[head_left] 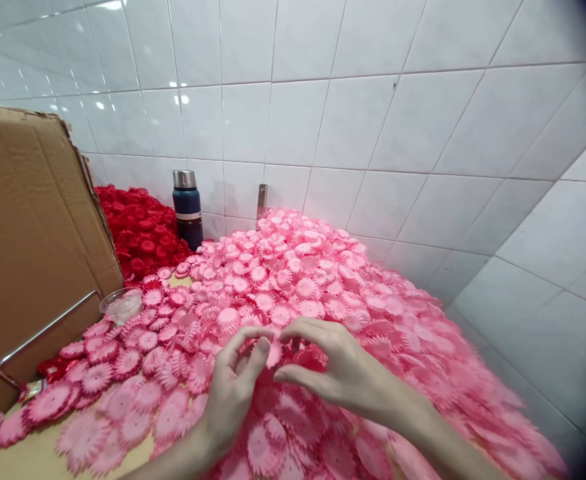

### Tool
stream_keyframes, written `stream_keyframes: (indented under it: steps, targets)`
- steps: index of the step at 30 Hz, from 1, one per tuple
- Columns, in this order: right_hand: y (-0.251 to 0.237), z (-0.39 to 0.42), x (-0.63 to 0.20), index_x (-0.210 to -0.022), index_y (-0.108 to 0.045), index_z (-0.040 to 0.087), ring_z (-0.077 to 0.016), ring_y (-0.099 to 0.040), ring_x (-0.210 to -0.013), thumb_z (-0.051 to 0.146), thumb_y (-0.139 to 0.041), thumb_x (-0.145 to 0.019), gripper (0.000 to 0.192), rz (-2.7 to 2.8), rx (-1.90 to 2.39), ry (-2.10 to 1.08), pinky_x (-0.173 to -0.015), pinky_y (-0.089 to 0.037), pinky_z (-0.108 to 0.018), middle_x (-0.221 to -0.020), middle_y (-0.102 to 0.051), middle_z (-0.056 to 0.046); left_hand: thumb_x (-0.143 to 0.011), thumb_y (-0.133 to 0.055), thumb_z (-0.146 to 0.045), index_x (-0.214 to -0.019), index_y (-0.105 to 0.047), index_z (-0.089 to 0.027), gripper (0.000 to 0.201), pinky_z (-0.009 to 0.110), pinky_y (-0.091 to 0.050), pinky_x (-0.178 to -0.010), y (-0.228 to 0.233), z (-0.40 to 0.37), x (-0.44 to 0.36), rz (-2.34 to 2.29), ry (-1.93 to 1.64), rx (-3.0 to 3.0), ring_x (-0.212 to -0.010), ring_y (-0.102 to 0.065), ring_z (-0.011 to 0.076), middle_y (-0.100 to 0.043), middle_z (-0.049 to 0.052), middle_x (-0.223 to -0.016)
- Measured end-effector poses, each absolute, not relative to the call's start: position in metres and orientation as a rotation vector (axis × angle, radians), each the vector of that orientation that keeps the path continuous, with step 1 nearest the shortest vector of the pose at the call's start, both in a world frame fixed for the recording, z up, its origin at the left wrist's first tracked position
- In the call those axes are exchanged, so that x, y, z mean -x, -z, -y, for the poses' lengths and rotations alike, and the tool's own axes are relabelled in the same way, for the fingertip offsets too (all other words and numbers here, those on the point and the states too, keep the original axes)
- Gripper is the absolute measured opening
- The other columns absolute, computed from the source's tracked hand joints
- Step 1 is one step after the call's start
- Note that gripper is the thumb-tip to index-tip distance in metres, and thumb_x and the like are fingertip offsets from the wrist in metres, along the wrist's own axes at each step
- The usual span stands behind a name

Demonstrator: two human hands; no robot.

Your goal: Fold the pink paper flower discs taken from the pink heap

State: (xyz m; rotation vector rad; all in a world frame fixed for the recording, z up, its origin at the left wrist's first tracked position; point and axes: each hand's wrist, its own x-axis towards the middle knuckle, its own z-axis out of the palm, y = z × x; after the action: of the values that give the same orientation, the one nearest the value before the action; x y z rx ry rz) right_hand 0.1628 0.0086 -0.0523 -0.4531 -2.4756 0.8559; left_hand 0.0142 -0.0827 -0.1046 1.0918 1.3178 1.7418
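Observation:
A large heap of pink flower-shaped discs (307, 288) with notched edges and small centre holes spreads in front of me. Low over the heap, my left hand (237, 370) has its fingers curled, thumb and forefinger close together at the edge of a small pale pink disc (274, 353). Facing it from the right is my right hand (325, 360), its thumb well apart from the bent fingers. The fingertips of both hands nearly meet. Between the right thumb and fingers I see only darker pink discs of the heap behind.
To the left stands a cardboard box (33, 220) with a bent metal rod (47, 330) by it. A clear plastic tub (121, 305) sits nearby. Behind are red discs (143, 230), a dark blue bottle (189, 217) and a metal strip (262, 202) against the tiled wall (297, 120).

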Motion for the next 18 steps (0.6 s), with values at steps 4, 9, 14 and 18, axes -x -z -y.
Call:
stream_keyframes:
  steps: [4, 9, 14, 18]
  targets:
    - [0.054, -0.012, -0.161, -0.087, -0.067, 0.019, -0.0134, -0.064, -0.07, 0.017, -0.062, -0.088, 0.005, 2.385, 0.48, -0.975, -0.065, -0.052, -0.027, -0.08, -0.07, -0.001, -0.089, -0.061, -0.036, -0.115, -0.06, -0.026, 0.027, 0.031, -0.052, -0.09, 0.105, 0.086, -0.019, -1.201, -1.744, -1.039, -0.101, -0.063, 0.0192, -0.065, 0.004, -0.107]
    - [0.057, -0.018, -0.16, -0.083, -0.068, 0.018, -0.0149, -0.064, -0.069, 0.018, -0.063, -0.086, 0.007, 2.341, 0.556, -0.878, -0.064, -0.05, -0.028, -0.077, -0.07, -0.002, -0.086, -0.066, -0.028, -0.108, -0.065, -0.023, 0.023, 0.036, -0.053, -0.095, 0.108, 0.082, -0.02, -1.139, -1.747, -1.018, -0.108, -0.063, 0.0232, -0.066, 0.006, -0.111]
    - [0.055, -0.018, -0.162, -0.089, -0.066, 0.019, -0.0143, -0.061, -0.062, 0.023, -0.052, -0.093, 0.016, 2.37, 0.63, -0.843, -0.055, -0.045, -0.027, -0.074, -0.069, -0.003, -0.092, -0.056, -0.036, -0.096, -0.072, -0.017, 0.025, 0.039, -0.053, -0.091, 0.107, 0.078, -0.014, -1.295, -1.744, -1.075, -0.103, -0.064, 0.0249, -0.067, 0.011, -0.113]
    - [0.047, -0.015, -0.166, -0.07, -0.058, 0.018, -0.0112, -0.049, -0.047, 0.036, -0.039, -0.099, 0.038, 2.432, 0.714, -0.886, -0.048, -0.036, -0.026, -0.056, -0.058, 0.0, -0.097, -0.043, -0.043, -0.096, -0.071, -0.017, 0.039, 0.039, -0.048, -0.094, 0.109, 0.079, -0.012, -1.399, -1.785, -0.995, -0.084, -0.067, 0.0205, -0.073, 0.007, -0.08]
